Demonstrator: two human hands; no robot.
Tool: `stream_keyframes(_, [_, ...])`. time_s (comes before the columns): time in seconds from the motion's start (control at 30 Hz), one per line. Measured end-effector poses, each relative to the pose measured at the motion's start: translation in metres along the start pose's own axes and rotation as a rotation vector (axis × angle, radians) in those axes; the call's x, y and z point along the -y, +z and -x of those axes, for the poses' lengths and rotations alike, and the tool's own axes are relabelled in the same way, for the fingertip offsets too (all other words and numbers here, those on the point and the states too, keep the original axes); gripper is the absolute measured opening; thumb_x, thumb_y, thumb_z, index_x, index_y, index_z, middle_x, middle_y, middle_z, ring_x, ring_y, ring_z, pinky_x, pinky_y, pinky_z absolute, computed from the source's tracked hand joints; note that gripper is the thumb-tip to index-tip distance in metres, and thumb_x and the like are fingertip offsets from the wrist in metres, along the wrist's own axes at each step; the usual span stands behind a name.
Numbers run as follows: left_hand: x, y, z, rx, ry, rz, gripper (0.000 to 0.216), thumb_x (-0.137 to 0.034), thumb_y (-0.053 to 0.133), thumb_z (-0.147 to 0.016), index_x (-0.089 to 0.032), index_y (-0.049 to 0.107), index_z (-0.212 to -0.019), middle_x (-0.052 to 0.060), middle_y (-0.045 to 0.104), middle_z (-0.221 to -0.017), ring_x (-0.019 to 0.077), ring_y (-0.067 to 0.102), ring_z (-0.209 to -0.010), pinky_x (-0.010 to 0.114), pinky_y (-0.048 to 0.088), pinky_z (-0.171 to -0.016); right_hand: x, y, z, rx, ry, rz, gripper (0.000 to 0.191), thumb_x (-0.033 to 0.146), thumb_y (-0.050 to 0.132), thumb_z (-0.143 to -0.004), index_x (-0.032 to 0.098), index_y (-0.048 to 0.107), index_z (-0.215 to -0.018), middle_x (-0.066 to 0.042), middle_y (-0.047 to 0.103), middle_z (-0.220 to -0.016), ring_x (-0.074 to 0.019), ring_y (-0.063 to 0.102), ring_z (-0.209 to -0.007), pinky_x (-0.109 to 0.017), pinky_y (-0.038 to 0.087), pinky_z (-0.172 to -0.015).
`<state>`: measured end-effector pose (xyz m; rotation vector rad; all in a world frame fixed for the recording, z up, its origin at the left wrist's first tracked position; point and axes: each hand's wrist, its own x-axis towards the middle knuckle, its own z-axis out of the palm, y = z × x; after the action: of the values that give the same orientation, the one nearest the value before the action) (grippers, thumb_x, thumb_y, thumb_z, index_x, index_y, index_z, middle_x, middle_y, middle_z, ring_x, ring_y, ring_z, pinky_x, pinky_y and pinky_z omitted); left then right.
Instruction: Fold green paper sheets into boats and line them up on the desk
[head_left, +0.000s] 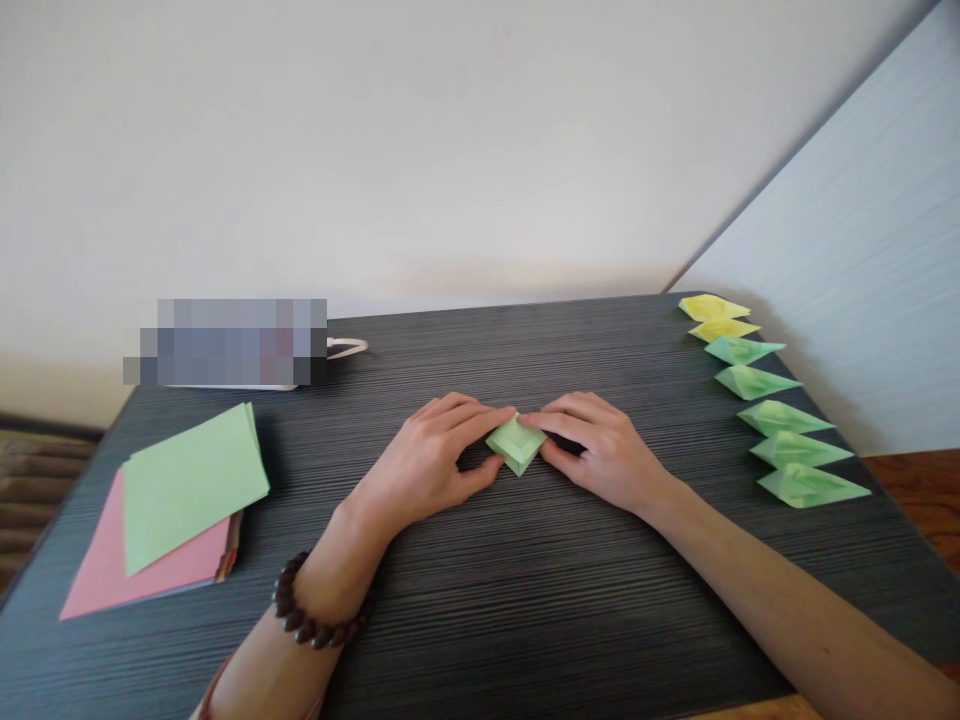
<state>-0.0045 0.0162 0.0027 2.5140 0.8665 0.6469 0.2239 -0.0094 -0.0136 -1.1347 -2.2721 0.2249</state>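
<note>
A small light-green folded paper [517, 443], diamond-shaped with visible crease layers, is held between my two hands near the middle of the dark table. My left hand [431, 450] pinches its left side, index finger at the top corner and thumb at the lower left edge. On the other side my right hand [596, 440] grips the right corner, its index finger along the upper edge and its thumb below. A dark beaded bracelet [311, 610] circles my left wrist.
Green paper sheets [199, 485] lie on a pink sheet [161, 555] atop a paper stack at left. Folded paper boats, yellow [712, 308] and green [814, 486], line the right edge. A blurred-out object [232, 342] with a white cable [349, 347] stands near the wall.
</note>
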Motion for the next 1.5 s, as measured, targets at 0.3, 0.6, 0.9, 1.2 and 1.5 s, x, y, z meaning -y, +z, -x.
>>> stream_keyframes(0.3, [-0.016, 0.024, -0.006, -0.12, -0.226, -0.191, 0.021, -0.008, 0.056, -0.075, -0.016, 0.064, -0.093, 0.005, 0.065, -0.082, 0.0196, 0.058, -0.077, 0.034, 0.048, -0.073, 0.008, 0.002, -0.001, -0.054, 0.008, -0.025, 0.015, 0.011, 0.056, -0.08, 0.019, 0.064, -0.091, -0.002, 0.067, -0.079, -0.0154, 0.059, -0.071, -0.031, 0.045, -0.071])
stream_keyframes(0.6, [-0.018, 0.022, -0.006, -0.15, -0.283, -0.129, 0.025, -0.008, 0.057, -0.076, -0.02, 0.063, -0.097, 0.003, 0.064, -0.088, 0.0183, 0.058, -0.079, 0.033, 0.046, -0.073, 0.008, 0.003, 0.0, -0.032, -0.006, -0.009, 0.018, 0.011, 0.055, -0.081, 0.019, 0.063, -0.095, -0.001, 0.061, -0.074, -0.0142, 0.055, -0.067, -0.029, 0.044, -0.067])
stream_keyframes(0.9, [0.007, 0.003, 0.007, -0.026, 0.038, 0.087, 0.027, -0.023, 0.059, -0.086, -0.023, 0.062, -0.113, 0.006, 0.065, -0.106, 0.0179, 0.059, -0.094, 0.035, 0.05, -0.084, 0.003, 0.001, 0.004, 0.068, -0.136, 0.034, 0.029, 0.016, 0.054, -0.086, 0.025, 0.065, -0.111, -0.004, 0.065, -0.09, -0.0156, 0.057, -0.078, -0.032, 0.046, -0.071])
stream_keyframes(1.2, [0.008, -0.005, 0.009, 0.033, 0.062, 0.092, 0.03, -0.025, 0.054, -0.089, -0.022, 0.061, -0.118, 0.006, 0.065, -0.111, 0.0177, 0.055, -0.098, 0.036, 0.049, -0.088, 0.005, 0.001, 0.005, 0.098, -0.181, 0.077, 0.036, 0.015, 0.052, -0.085, 0.024, 0.061, -0.119, -0.006, 0.063, -0.094, -0.0168, 0.054, -0.079, -0.033, 0.047, -0.071])
stream_keyframes(1.5, [0.009, -0.001, 0.01, 0.011, 0.049, 0.097, 0.028, -0.026, 0.054, -0.09, -0.023, 0.062, -0.117, 0.006, 0.064, -0.108, 0.0175, 0.055, -0.095, 0.036, 0.049, -0.086, 0.006, 0.0, 0.005, 0.127, -0.156, 0.071, 0.036, 0.016, 0.052, -0.085, 0.026, 0.061, -0.119, -0.006, 0.061, -0.096, -0.0177, 0.054, -0.079, -0.035, 0.047, -0.072])
